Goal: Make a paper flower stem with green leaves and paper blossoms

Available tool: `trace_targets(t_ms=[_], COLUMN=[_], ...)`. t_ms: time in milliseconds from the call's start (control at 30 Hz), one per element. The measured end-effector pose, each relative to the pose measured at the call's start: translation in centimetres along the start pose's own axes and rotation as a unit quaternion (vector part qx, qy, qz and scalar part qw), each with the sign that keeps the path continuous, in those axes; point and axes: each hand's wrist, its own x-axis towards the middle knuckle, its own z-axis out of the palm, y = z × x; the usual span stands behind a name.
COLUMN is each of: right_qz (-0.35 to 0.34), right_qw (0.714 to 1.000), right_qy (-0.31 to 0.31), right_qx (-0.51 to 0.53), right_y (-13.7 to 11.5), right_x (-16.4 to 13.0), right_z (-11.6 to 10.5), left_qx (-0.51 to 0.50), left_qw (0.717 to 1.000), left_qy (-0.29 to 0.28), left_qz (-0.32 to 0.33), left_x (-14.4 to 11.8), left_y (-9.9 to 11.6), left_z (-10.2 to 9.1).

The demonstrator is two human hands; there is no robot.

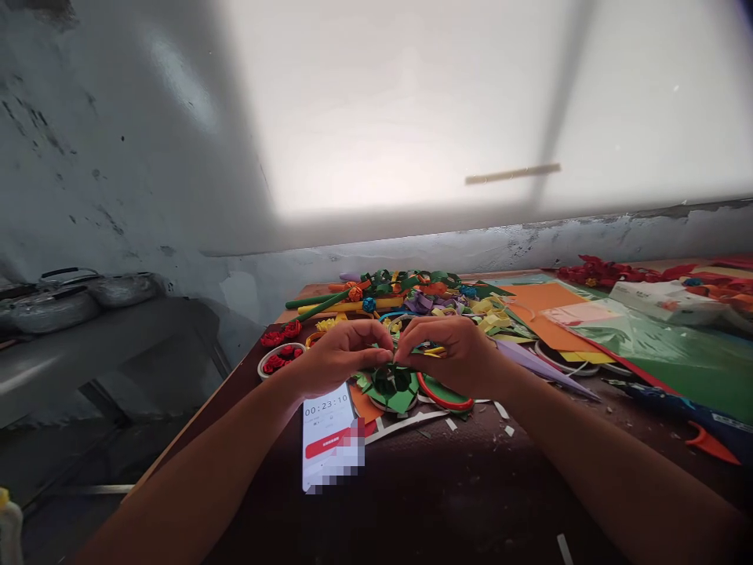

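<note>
My left hand [347,353] and my right hand [452,353] meet at the fingertips above the table. Both are closed in a pinch, thumb against forefinger. Whatever sits between the fingertips is too small to make out. Just below them lies a green paper piece with pointed edges [405,399], dark in its middle. A red-orange ring [447,402] curves beside it under my right hand. Left of my left hand stands a round white container [263,367] with red paper flowers [282,359] in it. A phone [329,439] showing a timer lies below my left wrist.
Coloured paper strips and flowers [435,298] are heaped behind my hands. Orange sheets [547,306], a clear plastic sleeve [635,337] and a white tissue pack [671,302] lie on the right. White scraps [509,431] dot the dark table [447,502]. Wrapped pans [59,310] stand at far left.
</note>
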Motion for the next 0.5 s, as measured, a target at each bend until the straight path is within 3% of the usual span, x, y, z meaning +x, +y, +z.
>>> trace_targets(t_ms=[200, 300, 400, 500], right_qz=[-0.033, -0.056, -0.100, -0.125], right_qw=[0.999, 0.995, 0.980, 0.970], right_qy=[-0.017, -0.023, -0.025, 0.010], right_qx=[-0.032, -0.080, -0.172, -0.209], right_y=[-0.1, 0.2, 0.5, 0.5], right_x=[-0.1, -0.3, -0.3, -0.3], right_z=[-0.1, 0.0, 0.2, 0.6], left_qx=[0.070, 0.198, 0.328, 0.375], left_qw=[0.996, 0.980, 0.940, 0.915], left_qy=[-0.050, 0.004, 0.073, 0.108], left_qz=[0.007, 0.020, 0.057, 0.105], left_x=[-0.2, -0.4, -0.5, -0.6], left_y=[0.3, 0.2, 0.1, 0.1], left_z=[0.2, 0.7, 1.3, 1.8])
